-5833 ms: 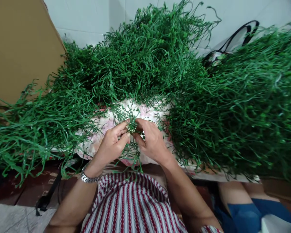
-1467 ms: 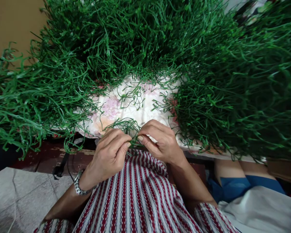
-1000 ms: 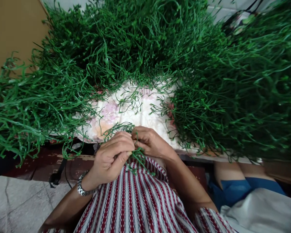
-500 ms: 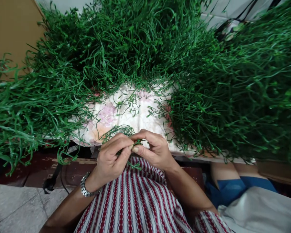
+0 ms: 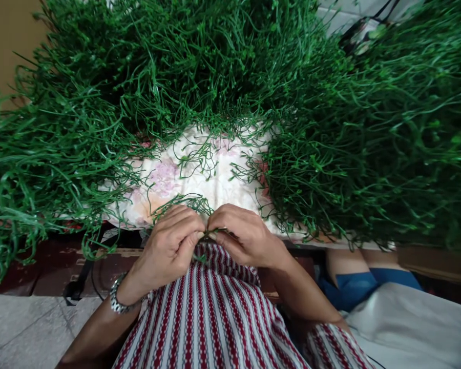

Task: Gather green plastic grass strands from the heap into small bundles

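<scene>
Both hands pinch at one spot in front of the torso, just off the cloth's near edge. Left hand (image 5: 172, 248): thumb and index closed on a thin green sprig (image 5: 206, 234), plastic-looking. Right hand (image 5: 248, 236): thumb and index pinched on the same bit from the other side. Fingertips nearly meet, so neither hand is clearly nearer. The short visible length runs roughly crosswise, left to right; most of it is hidden by the fingers. Can't tell if it's one stem or several joined. A loose green end (image 5: 200, 258) hangs just below, over the striped garment (image 5: 207, 318); link to the sprig unclear.

Just beyond the left hand's knuckles: a small bunch of stems (image 5: 190, 201) on the floral cloth (image 5: 218, 179). Farther out, loose stems (image 5: 200, 156) lie scattered on it. Big tangled piles ring the cloth: left pile (image 5: 61, 143), back pile (image 5: 215, 61), right pile (image 5: 369, 159). Support under the cloth is covered.

Room: white tiled wall (image 5: 338, 15) behind, tiled floor (image 5: 15, 328) lower left, another person's blue shorts (image 5: 353, 279) off to the right.
</scene>
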Demonstrator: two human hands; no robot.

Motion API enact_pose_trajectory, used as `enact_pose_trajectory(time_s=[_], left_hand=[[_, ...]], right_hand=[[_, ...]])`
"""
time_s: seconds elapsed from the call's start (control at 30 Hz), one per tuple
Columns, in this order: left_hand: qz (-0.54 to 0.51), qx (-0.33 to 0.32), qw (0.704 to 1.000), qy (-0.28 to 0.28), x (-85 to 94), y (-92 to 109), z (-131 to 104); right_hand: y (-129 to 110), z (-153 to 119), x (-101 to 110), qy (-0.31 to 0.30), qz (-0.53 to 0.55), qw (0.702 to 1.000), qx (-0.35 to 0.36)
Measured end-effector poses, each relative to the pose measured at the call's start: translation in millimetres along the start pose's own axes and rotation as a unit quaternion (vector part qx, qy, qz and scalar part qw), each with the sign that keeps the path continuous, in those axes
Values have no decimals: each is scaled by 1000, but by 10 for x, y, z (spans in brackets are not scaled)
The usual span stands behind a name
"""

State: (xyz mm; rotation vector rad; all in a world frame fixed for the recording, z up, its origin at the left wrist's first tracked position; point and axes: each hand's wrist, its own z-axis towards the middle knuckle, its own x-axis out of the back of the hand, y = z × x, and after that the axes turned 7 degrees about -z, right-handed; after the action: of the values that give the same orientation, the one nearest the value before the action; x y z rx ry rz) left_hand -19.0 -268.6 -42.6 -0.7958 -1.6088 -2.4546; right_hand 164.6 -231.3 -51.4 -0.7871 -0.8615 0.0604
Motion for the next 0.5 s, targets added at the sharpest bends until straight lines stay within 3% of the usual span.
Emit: enact_pose_trajectory(time_s=[0.1,0.17,0.33,0.5], left_hand=[[-60,36,997,-12,1,-14,7],[-73,53,996,-12,-13,-32,16],[-41,50,997,-32,-57,-75,31],[69,28,993,-87,-12,-54,16]], right_hand=[[33,-13,-59,19,103,993,-49],[46,-18,-73,16,110,991,-72],[-9,-21,-5,-28,-46,997,-56],[-146,-32,85,-100,-225,968,-53]])
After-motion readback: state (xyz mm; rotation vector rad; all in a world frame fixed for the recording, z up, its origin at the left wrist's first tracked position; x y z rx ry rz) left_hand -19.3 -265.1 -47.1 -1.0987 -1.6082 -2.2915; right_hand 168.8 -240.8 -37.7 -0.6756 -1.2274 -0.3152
